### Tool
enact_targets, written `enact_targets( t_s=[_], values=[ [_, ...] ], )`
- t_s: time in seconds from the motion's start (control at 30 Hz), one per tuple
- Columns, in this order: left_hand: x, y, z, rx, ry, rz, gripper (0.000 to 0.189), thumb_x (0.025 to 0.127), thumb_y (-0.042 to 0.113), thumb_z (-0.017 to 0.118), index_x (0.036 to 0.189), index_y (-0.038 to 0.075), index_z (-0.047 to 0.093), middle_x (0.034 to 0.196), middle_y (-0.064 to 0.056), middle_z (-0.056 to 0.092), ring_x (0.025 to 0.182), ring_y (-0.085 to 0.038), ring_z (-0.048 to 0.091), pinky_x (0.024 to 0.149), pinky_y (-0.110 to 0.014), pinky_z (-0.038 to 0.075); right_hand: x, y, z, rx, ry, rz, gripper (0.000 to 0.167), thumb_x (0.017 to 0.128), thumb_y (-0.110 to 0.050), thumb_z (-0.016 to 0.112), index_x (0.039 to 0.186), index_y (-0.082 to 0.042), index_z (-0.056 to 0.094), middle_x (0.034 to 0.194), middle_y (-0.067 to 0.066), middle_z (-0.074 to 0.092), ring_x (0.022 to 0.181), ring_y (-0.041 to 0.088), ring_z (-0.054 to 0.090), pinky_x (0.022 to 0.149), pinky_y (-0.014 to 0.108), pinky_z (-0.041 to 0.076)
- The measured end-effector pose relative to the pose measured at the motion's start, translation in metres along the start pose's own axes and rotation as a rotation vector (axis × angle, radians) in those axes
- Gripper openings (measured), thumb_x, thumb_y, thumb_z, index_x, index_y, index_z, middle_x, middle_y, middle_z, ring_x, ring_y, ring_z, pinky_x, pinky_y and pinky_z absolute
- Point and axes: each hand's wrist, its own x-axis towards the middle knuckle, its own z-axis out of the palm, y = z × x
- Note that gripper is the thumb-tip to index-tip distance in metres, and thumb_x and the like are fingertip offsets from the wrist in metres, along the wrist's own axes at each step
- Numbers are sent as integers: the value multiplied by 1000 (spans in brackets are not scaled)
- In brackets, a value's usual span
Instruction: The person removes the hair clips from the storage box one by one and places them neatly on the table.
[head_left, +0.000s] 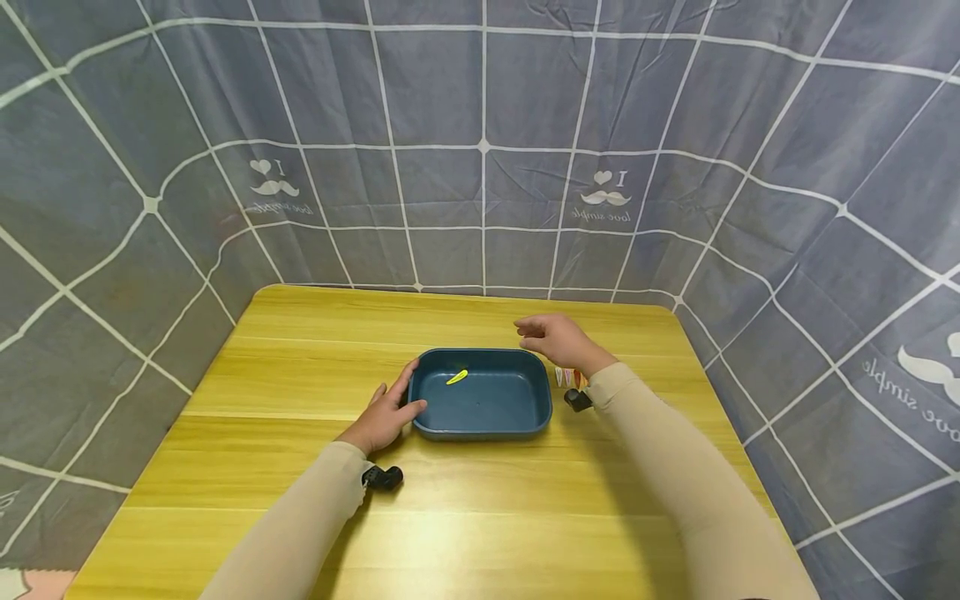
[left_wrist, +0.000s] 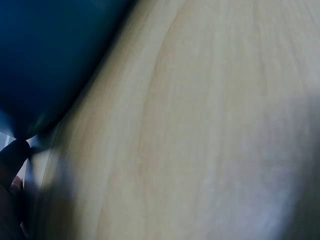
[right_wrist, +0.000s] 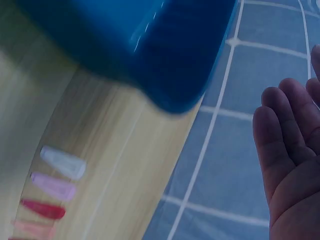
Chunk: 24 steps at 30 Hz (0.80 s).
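A dark blue plastic basin (head_left: 487, 433) stands on the table, with one yellow snap hair clip (head_left: 457, 377) on its floor. My left hand (head_left: 384, 419) holds the basin's left side, the thumb over the rim and the fingers along the outer wall. Over the basin's back right corner hovers my right hand (head_left: 558, 340), fingers extended and nothing in them. Several hair clips lie in a row right of the basin, partly behind the right wrist in the head view; the right wrist view shows a white clip (right_wrist: 63, 162), a pink clip (right_wrist: 53, 186) and a red clip (right_wrist: 43, 209).
The wooden table (head_left: 480, 508) runs back to a grey curtain (head_left: 442, 192) with white grid lines, which also hangs along both sides. Small black wrist cameras (head_left: 384, 477) sit at both sleeve cuffs.
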Motion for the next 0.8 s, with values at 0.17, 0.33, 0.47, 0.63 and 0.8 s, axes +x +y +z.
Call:
enact_targets(
  t_s=[0.17, 0.33, 0.47, 0.63, 0.8],
  values=[
    [0, 0, 0, 3, 4, 16, 79, 106, 47, 54, 168, 47, 5, 174, -15, 26, 161, -52, -10, 126, -75, -1, 11, -17, 13, 2, -36, -33, 48, 104, -15, 66, 150, -6, 59, 142, 16, 68, 131, 33, 66, 109, 48, 54],
    [0, -1, 0, 9, 7, 15, 80, 105, 50, 54, 168, 49, 4, 173, -14, 27, 161, -52, -10, 125, -75, 0, 19, -29, 25, -16, -60, -50, 48, 104, -17, 67, 149, -5, 59, 141, 14, 69, 130, 30, 67, 109, 46, 54],
    [0, 0, -1, 13, 4, 7, 80, 105, 51, 54, 167, 50, 4, 173, -14, 27, 161, -52, -10, 124, -77, 2, 26, -35, 35, -9, -89, -57, 48, 104, -18, 67, 149, -5, 60, 143, 13, 68, 131, 29, 66, 109, 44, 55],
    [0, 0, -1, 6, 1, 5, 80, 106, 48, 55, 168, 49, 5, 174, -13, 25, 161, -53, -10, 124, -78, 2, 33, -42, 46, 8, -123, -65, 48, 103, -17, 68, 149, -4, 60, 143, 12, 68, 133, 28, 65, 109, 43, 54],
    [-1, 1, -2, 1, 3, 1, 79, 105, 48, 55, 168, 49, 6, 174, -11, 25, 160, -54, -10, 122, -80, 4, 40, -48, 55, 7, -152, -50, 48, 102, -18, 70, 149, -8, 61, 144, 10, 68, 133, 26, 65, 110, 42, 54]
  ],
)
